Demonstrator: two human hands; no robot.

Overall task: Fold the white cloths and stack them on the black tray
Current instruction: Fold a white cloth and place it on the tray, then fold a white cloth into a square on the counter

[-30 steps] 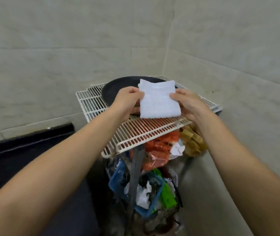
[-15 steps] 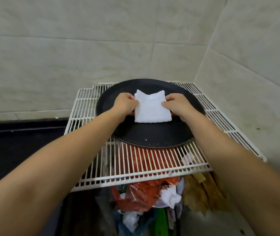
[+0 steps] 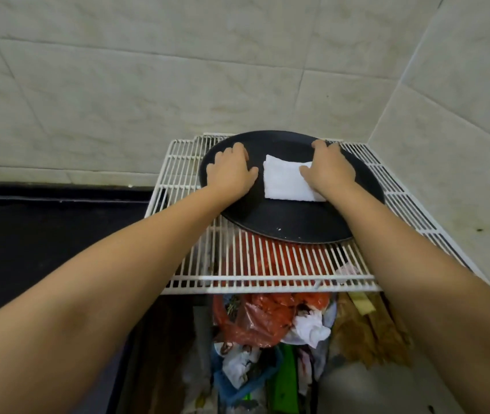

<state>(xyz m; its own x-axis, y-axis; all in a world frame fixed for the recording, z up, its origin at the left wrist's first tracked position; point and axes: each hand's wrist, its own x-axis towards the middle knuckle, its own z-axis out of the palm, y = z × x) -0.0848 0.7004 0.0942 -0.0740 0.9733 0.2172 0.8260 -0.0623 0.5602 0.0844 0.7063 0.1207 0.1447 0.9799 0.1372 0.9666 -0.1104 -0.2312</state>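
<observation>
Your right hand's fingers [image 3: 324,150] lie flat over the right end of the folded white cloth [image 3: 287,183] on the black tray [image 3: 291,222], its long axis running leftward toward your relaxed left hand [image 3: 232,171] just beside it.

White wire rack [image 3: 267,264] carries black tray [image 3: 282,222]

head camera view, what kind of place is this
Probably a back-of-house corner of a kitchen or utility room: pale tiled walls meet here, a round black tray sits on a white wire rack, and bagged rubbish, including a red plastic bag, is piled underneath.
</observation>
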